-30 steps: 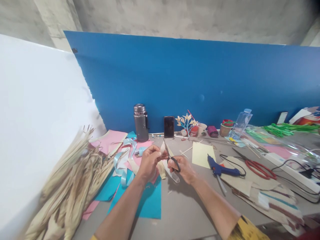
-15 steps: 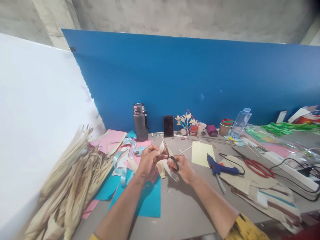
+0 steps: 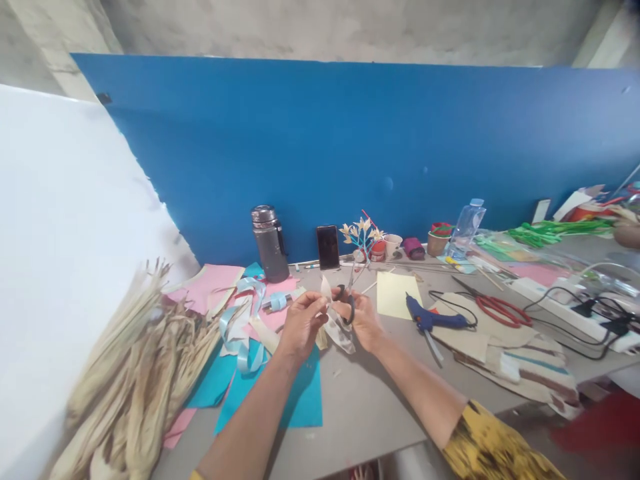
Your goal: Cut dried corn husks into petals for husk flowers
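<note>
Between the fingertips of my left hand is a pale, petal-shaped piece of corn husk, its pointed tip upward. My right hand has its fingers in the black handles of small scissors, whose blades point up and away from the husk piece. My right thumb and fingers come close to the same piece; whether they touch it I cannot tell. Below the hands a loose whitish husk strip hangs down. A bundle of dried corn husks lies to the left.
Blue paper, pink paper and light-blue ribbon lie at left. A thermos, a phone and husk flowers stand behind. At right are a glue gun, red-handled scissors and a power strip.
The scissors have come away from the husk piece, and their blades now point up to the right instead of crossing it. My view has turned slightly to the right.
</note>
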`<state>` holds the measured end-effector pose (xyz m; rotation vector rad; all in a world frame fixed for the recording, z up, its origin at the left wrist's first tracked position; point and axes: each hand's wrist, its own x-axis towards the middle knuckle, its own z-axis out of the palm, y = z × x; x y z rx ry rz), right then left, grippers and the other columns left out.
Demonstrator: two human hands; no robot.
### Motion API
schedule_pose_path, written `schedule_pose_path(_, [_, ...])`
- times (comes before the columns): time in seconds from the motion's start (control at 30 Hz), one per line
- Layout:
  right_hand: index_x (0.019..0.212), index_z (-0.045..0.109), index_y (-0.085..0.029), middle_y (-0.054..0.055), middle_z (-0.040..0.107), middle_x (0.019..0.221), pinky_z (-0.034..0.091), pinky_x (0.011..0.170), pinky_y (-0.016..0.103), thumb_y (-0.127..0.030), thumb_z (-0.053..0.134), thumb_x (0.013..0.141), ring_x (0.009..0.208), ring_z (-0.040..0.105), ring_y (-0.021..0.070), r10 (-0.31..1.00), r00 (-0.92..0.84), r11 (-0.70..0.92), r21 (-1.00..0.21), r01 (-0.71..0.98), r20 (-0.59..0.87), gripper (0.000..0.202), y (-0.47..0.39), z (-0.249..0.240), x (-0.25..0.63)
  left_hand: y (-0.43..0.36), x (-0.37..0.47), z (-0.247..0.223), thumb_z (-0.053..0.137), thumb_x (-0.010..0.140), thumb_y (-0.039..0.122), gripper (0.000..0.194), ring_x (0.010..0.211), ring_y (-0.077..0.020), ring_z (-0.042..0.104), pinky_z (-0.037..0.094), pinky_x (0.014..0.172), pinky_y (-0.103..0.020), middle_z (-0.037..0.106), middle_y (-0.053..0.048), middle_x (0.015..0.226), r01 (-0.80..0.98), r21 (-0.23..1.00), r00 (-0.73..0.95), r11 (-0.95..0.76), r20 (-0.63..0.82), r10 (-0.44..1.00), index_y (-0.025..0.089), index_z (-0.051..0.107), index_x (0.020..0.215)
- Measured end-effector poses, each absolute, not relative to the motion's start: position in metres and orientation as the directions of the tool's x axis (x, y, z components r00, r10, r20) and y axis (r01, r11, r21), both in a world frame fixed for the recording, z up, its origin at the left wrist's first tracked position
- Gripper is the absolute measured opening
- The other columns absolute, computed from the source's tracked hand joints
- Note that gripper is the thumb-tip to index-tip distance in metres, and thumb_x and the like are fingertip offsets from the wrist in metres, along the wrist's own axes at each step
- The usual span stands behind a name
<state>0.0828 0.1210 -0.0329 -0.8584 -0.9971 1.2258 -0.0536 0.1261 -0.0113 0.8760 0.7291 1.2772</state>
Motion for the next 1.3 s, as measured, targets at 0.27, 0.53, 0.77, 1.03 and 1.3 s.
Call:
schedule_pose_path(0.27, [0.08,0.062,-0.015,-0.002,0.057,0.058,0.038,0.048,0.024,-0.036,0.08,0.06,0.051,0.05,0.0119,0.986,0.099,0.156,-0.936,-0.316,0.131,0.033,0.119,-0.028,0.086,0.121,-0.046,-0.018,0.084,0.06,0.025,0.029,0.06,-0.0092,0.054,0.042,0.056,-0.021,0.06,0.002,0.067,-0.499,0.843,0.29,0.2,-0.055,0.955,0.016,0.06,0.073])
schedule_pose_path(0.53, [0.079,0.064,-0.015,-0.005,0.055,0.059,0.033,0.05,0.022,-0.03,0.079,0.058,0.053,0.044,0.0085,0.987,-0.09,0.105,-0.963,-0.25,0.131,0.03,0.119,-0.029,0.095,0.13,-0.061,-0.014,0.074,0.064,0.033,0.024,0.058,-0.0118,0.054,0.044,0.056,-0.025,0.057,0.0,0.062,-0.422,0.881,0.332,0.214,-0.07,0.941,0.015,0.06,0.067])
schedule_pose_path(0.77, [0.082,0.067,-0.015,-0.005,0.052,0.058,0.029,0.051,0.024,-0.033,0.078,0.06,0.051,0.04,0.0091,0.972,-0.2,0.073,-0.967,-0.245,0.124,0.03,0.12,-0.025,0.107,0.128,-0.061,-0.009,0.075,0.055,0.018,0.021,0.057,-0.0104,0.054,0.044,0.06,-0.025,0.057,0.002,0.062,-0.379,0.901,0.347,0.21,-0.072,0.935,0.015,0.058,0.066])
schedule_pose_path(1.03, [0.078,0.065,-0.017,-0.005,0.047,0.057,0.026,0.049,0.025,-0.035,0.079,0.061,0.05,0.036,0.0098,0.977,-0.153,0.096,-0.951,-0.293,0.145,0.028,0.124,-0.028,0.107,0.131,-0.064,-0.011,0.076,0.064,0.031,0.022,0.063,-0.013,0.057,0.046,0.063,-0.026,0.06,0.0,0.066,-0.389,0.9,0.35,0.199,-0.056,0.935,0.016,0.06,0.069])
schedule_pose_path(1.3, [0.077,0.069,-0.014,-0.004,0.053,0.057,0.023,0.049,0.025,-0.03,0.077,0.062,0.05,0.038,0.0089,0.935,-0.339,0.047,-0.982,-0.181,0.107,0.023,0.12,-0.029,0.113,0.137,-0.078,-0.01,0.072,0.062,0.022,0.013,0.06,-0.0129,0.054,0.049,0.06,-0.026,0.057,-0.001,0.065,-0.192,0.966,0.514,0.171,-0.049,0.856,0.015,0.062,0.059])
